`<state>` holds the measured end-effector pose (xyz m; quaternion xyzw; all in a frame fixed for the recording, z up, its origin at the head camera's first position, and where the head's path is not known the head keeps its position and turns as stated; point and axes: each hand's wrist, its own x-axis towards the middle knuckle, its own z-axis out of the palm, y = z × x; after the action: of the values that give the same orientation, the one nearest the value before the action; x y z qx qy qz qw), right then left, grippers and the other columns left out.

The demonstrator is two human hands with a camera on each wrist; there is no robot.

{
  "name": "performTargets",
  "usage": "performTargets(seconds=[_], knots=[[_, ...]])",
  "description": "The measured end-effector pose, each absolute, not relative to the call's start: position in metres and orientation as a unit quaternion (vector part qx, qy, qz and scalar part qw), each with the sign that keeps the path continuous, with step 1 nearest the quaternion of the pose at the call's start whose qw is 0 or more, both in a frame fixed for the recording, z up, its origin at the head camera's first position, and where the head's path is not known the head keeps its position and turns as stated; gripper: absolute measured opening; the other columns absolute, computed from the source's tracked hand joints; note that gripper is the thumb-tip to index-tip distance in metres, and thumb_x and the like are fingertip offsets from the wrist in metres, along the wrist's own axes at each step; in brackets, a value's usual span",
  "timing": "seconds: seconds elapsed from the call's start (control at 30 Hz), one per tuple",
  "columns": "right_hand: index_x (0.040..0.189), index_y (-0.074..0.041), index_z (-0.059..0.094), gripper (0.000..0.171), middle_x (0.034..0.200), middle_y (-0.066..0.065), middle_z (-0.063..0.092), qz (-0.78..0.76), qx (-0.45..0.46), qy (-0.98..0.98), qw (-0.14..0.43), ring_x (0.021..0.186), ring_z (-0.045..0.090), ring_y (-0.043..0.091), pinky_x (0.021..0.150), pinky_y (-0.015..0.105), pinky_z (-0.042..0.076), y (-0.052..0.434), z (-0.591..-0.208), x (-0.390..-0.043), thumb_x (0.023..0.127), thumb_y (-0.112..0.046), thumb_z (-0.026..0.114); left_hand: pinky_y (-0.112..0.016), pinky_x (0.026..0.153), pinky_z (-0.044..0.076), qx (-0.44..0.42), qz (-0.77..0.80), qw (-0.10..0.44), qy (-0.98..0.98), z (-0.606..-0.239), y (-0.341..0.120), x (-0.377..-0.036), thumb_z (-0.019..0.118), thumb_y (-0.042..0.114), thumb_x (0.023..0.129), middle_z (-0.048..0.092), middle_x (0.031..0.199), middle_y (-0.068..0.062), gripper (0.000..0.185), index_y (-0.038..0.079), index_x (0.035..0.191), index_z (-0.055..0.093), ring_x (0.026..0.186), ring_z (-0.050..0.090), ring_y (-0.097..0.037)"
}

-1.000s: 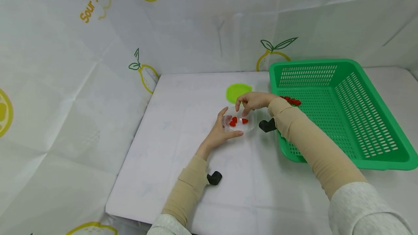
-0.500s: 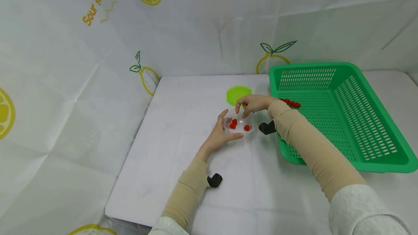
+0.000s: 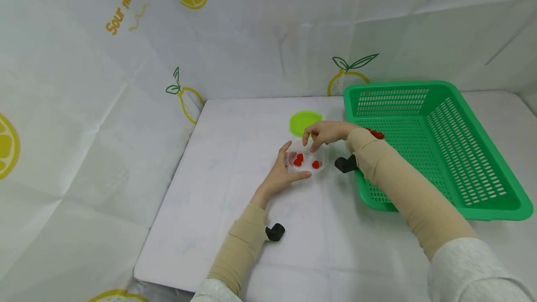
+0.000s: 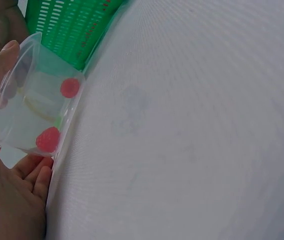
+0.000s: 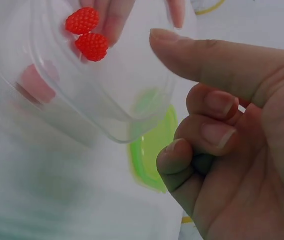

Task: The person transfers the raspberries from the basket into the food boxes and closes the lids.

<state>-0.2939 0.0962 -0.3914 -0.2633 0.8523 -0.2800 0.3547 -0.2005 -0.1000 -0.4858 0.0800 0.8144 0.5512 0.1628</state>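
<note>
A: Head view: the left hand (image 3: 280, 174) cups a clear tub (image 3: 305, 160) on the white table (image 3: 235, 209), fingers curled round its near wall and thumb up along its 9 o'clock side. Berries (image 3: 299, 159) lie inside, red, three that I can count.

B: And the right hand (image 3: 325, 133)?

A: It hovers just above the tub's rim at about 1 o'clock. In the right wrist view the thumb (image 5: 217, 60) sticks out straight over the tub (image 5: 106, 75), and the other fingers (image 5: 207, 135) are curled in toward the palm with nothing between them. Two berries (image 5: 87, 34) show through the clear wall there.

B: Is the tub flat on the table?

A: The left wrist view shows the tub (image 4: 36, 100) tipped in the hand (image 4: 6, 195), its base edge down near the table (image 4: 192, 130). I cannot tell whether it touches.

B: What lies round it?

A: A green lid (image 3: 305, 122) at 12 o'clock of the tub, just beyond the right hand. A green basket (image 3: 440, 153) at 3 o'clock, with more berries (image 3: 375, 133) in its near left corner, behind the right wrist.
</note>
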Motion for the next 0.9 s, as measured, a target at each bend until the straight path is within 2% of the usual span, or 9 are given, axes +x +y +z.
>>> performTargets(seconds=[0.27, 0.47, 0.7, 0.9], knots=[[0.115, -0.003, 0.055, 0.031, 0.066, 0.000, 0.040, -0.313, -0.270, 0.849, 0.330, 0.059, 0.037, 0.014, 0.058, 0.024, 0.035, 0.104, -0.375, -0.285, 0.087, -0.014, 0.063, -0.051, 0.113, 0.024, 0.077, 0.551, 0.164, 0.814, -0.486, -0.101, -0.199, 0.078, 0.047, 0.069, 0.020, 0.154, 0.004, 0.101, 0.052, 0.140, 0.007, 0.141, 0.022, -0.020], [0.115, -0.005, 0.055, 0.033, 0.065, 0.001, 0.039, -0.340, -0.260, 0.848, 0.313, 0.061, 0.037, 0.015, 0.062, 0.026, 0.037, 0.118, -0.360, -0.280, 0.087, -0.019, 0.065, -0.050, 0.112, 0.025, 0.082, 0.557, 0.159, 0.811, -0.485, -0.099, -0.200, 0.079, 0.047, 0.068, 0.023, 0.152, 0.003, 0.101, 0.052, 0.140, 0.007, 0.138, 0.027, -0.019], [0.112, -0.009, 0.056, 0.034, 0.064, 0.000, 0.038, -0.399, -0.240, 0.837, 0.286, 0.062, 0.037, 0.016, 0.066, 0.031, 0.040, 0.145, -0.354, -0.274, 0.086, -0.027, 0.067, -0.051, 0.113, 0.024, 0.079, 0.554, 0.160, 0.813, -0.485, -0.099, -0.200, 0.079, 0.046, 0.068, 0.022, 0.153, 0.000, 0.102, 0.049, 0.141, 0.008, 0.140, 0.025, -0.021], [0.111, -0.009, 0.056, 0.032, 0.062, -0.001, 0.036, -0.446, -0.214, 0.826, 0.271, 0.058, 0.034, 0.012, 0.065, 0.032, 0.040, 0.171, -0.356, -0.268, 0.086, -0.025, 0.067, -0.050, 0.113, 0.025, 0.078, 0.557, 0.162, 0.811, -0.484, -0.100, -0.198, 0.079, 0.045, 0.069, 0.025, 0.151, 0.001, 0.101, 0.049, 0.141, 0.009, 0.139, 0.027, -0.020]])
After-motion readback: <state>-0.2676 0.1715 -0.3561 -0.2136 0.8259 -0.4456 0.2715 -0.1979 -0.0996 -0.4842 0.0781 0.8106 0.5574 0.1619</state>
